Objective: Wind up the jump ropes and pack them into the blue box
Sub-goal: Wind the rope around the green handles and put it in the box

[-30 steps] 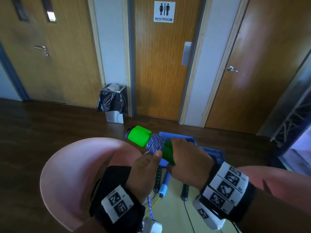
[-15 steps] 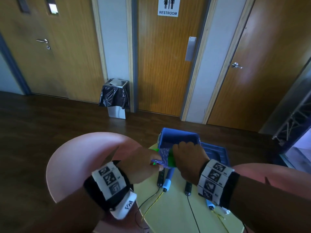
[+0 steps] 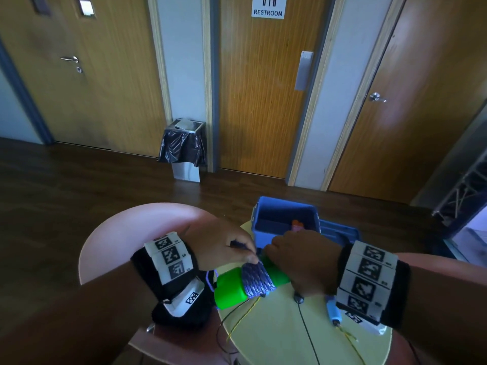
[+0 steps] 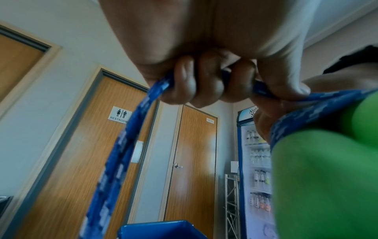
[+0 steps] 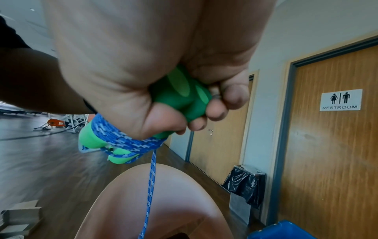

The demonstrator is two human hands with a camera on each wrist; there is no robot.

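Green jump-rope handles (image 3: 232, 288) wound with blue braided rope (image 3: 257, 279), held above yellow tabletop (image 3: 284, 335), right hand (image 3: 303, 262) fingers curled round handles, left hand (image 3: 221, 246) fingers pinching rope's loose end, open blue box (image 3: 279, 214) just beyond.

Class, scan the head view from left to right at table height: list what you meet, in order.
Pink round chair → left hand → green handles wound with blue braided rope → right hand → light blue jump-rope handle.
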